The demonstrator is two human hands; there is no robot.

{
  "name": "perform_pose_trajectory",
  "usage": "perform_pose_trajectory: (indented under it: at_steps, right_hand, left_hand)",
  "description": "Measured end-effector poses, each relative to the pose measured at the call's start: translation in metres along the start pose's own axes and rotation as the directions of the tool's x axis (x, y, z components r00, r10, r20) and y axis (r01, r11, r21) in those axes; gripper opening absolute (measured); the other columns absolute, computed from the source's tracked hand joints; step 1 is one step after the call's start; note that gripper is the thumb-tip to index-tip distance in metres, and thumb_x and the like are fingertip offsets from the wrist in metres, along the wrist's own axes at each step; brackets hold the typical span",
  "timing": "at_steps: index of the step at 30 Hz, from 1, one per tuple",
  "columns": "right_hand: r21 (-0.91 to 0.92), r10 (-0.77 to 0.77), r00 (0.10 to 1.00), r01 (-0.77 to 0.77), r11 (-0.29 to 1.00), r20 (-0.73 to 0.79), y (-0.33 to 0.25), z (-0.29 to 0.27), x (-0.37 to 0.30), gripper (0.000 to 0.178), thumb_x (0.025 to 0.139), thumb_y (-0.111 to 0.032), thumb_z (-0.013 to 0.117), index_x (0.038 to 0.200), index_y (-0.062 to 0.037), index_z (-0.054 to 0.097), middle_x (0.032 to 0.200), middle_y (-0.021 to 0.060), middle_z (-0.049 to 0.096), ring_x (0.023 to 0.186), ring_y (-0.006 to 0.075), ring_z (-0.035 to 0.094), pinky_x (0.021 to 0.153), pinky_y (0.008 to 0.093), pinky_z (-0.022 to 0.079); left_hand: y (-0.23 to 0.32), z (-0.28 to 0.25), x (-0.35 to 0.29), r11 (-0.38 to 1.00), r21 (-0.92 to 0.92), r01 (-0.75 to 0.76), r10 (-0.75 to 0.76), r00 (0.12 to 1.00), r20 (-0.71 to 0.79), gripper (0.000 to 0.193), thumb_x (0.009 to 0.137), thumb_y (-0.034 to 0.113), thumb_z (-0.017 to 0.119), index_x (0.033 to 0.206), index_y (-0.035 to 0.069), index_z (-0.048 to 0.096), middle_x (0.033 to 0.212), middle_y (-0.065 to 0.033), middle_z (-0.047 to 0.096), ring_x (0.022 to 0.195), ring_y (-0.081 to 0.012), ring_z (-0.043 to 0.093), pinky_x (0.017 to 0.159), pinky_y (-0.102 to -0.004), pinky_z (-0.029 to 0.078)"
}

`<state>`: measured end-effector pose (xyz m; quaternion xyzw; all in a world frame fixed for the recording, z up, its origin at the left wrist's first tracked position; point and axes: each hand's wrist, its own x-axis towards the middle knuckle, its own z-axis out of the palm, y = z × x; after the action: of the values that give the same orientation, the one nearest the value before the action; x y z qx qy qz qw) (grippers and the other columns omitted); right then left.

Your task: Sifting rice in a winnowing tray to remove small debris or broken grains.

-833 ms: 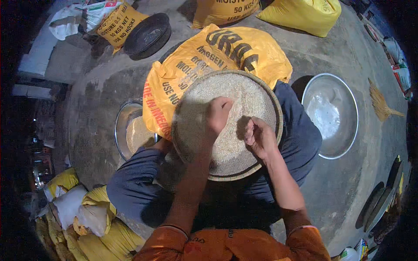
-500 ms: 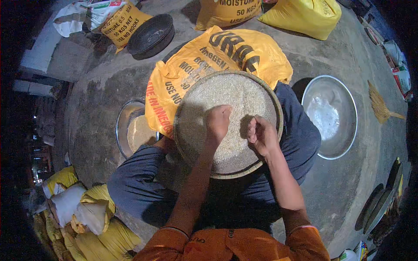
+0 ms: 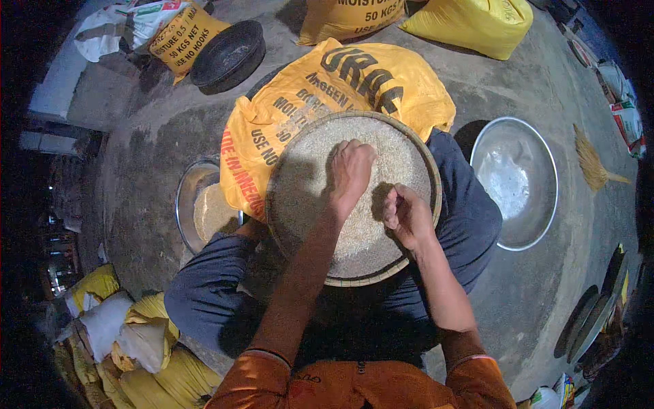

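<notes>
A round woven winnowing tray (image 3: 438,184) rests across my lap, with pale rice-like grain (image 3: 402,150) spread over it. My left hand (image 3: 352,170) is over the upper middle of the grain, back upward and fingers curled down; its fingertips are hidden. To its right, my right hand (image 3: 410,217) is held just above the grain, with thumb and fingers bent together. Whatever either hand holds is too small or too hidden to name. An orange-yellow woven sack (image 3: 415,82) lies flattened beyond the tray, partly under its far edge.
Left of my legs stands a metal basin (image 3: 178,211) holding tan grain; right of them is a wide silvery basin (image 3: 507,187). A black pan (image 3: 228,58) and a full yellow sack (image 3: 470,27) are farther off. A straw broom (image 3: 591,163) lies at right, stacked sacks (image 3: 139,341) lower left.
My left hand has moved up and slightly right over the grain, its back now turned more upward. My right hand has shifted only a little left. The view has tilted slightly.
</notes>
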<state>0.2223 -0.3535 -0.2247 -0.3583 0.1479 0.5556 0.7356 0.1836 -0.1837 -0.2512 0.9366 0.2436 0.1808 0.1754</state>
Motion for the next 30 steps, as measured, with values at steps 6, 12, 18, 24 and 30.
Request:
perform_pose_trajectory:
  at_steps: [6,12,18,24,30]
  right_hand:
    - [0.028,-0.005,1.000,0.005,1.000,0.022,-0.003,0.000,-0.003,0.023,0.095,-0.020,0.046,0.079,-0.0069,0.054,0.063,0.0033,0.053,0.048,0.0123,0.048,0.041,0.0235,0.035]
    - [-0.003,-0.014,1.000,0.014,1.000,-0.016,-0.005,0.009,-0.009,0.021,0.095,-0.019,0.045,0.078,-0.0077,0.053,0.065,0.0005,0.052,0.049,0.0095,0.046,0.042,0.0215,0.034]
    - [0.022,-0.002,0.999,0.003,1.000,-0.037,-0.005,0.006,-0.005,0.022,0.095,-0.019,0.044,0.079,-0.0071,0.052,0.064,0.0005,0.051,0.050,0.0095,0.046,0.042,0.0214,0.034]
    - [0.058,-0.061,0.998,0.063,0.996,-0.030,0.000,0.012,-0.004,0.025,0.097,-0.024,0.044,0.080,-0.0078,0.053,0.063,0.0002,0.051,0.050,0.0091,0.047,0.043,0.0222,0.034]
    - [0.070,-0.041,0.997,0.045,0.997,-0.062,-0.004,-0.001,0.000,0.025,0.098,-0.026,0.044,0.081,-0.0102,0.053,0.064,-0.0016,0.051,0.050,0.0097,0.047,0.042,0.0228,0.033]
  left_hand:
    - [0.002,-0.013,-0.006,0.957,-0.218,0.192,-0.192,0.981,0.022,0.013,0.083,0.018,0.064,0.085,0.007,0.072,0.083,-0.0171,0.066,0.080,-0.0312,0.063,0.073,-0.0367,0.049]
    - [-0.022,-0.012,-0.024,0.808,-0.451,0.379,-0.349,0.925,0.153,0.023,0.089,0.020,0.061,0.096,-0.001,0.069,0.091,-0.0134,0.070,0.083,-0.0170,0.064,0.078,-0.0282,0.048]
    - [0.009,-0.028,-0.048,0.607,-0.686,0.402,-0.350,0.910,0.223,0.022,0.086,0.019,0.064,0.090,-0.002,0.068,0.083,-0.0114,0.069,0.078,-0.0157,0.064,0.072,-0.0280,0.049]
    - [0.067,-0.074,-0.044,0.768,-0.439,0.465,-0.233,0.843,0.486,0.017,0.085,0.016,0.067,0.081,0.000,0.069,0.074,-0.0090,0.068,0.069,-0.0135,0.064,0.064,-0.0259,0.048]
    - [0.021,-0.032,-0.010,0.964,-0.160,0.214,-0.214,0.977,0.017,0.016,0.087,0.019,0.059,0.096,0.010,0.070,0.089,-0.0148,0.063,0.083,-0.0311,0.063,0.073,-0.0398,0.049]
